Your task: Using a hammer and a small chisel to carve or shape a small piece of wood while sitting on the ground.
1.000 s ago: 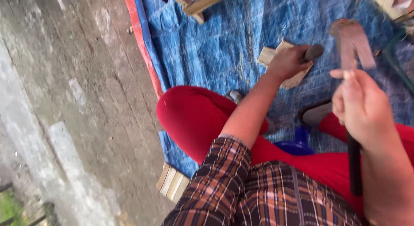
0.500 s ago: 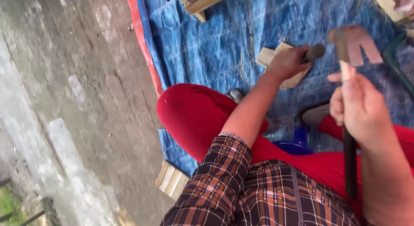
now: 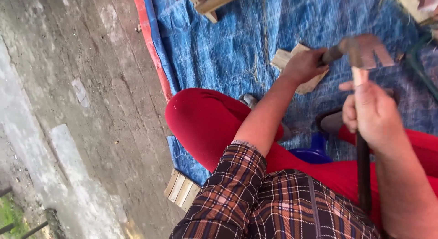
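Hammer (image 3: 362,54) is sitting raised in the right hand (image 3: 372,115), its blurred claw head hanging above the blue tarp, just right of the wooden block. Nearest the camera, a plaid shirt (image 3: 273,202) is filling the lower edge, and red trousers (image 3: 210,120) are covering a bent knee just beyond it. A small stack of wooden slats (image 3: 181,189) is lying on the concrete floor (image 3: 91,106) beside the knee, by the tarp's edge. The right hand is wrapping its fingers closed round the hammer's pale wooden handle, with a dark strip running down past the wrist. Between the legs, a blue plastic object (image 3: 315,152) is showing partly. Farther out, the left hand (image 3: 303,65) is closing on the wooden block (image 3: 296,68) that is resting on the blue tarp (image 3: 237,42); a dark rod-like piece is sticking out of this fist toward the hammer head. Farthest away, a wooden frame piece (image 3: 212,1) is lying at the tarp's top edge.
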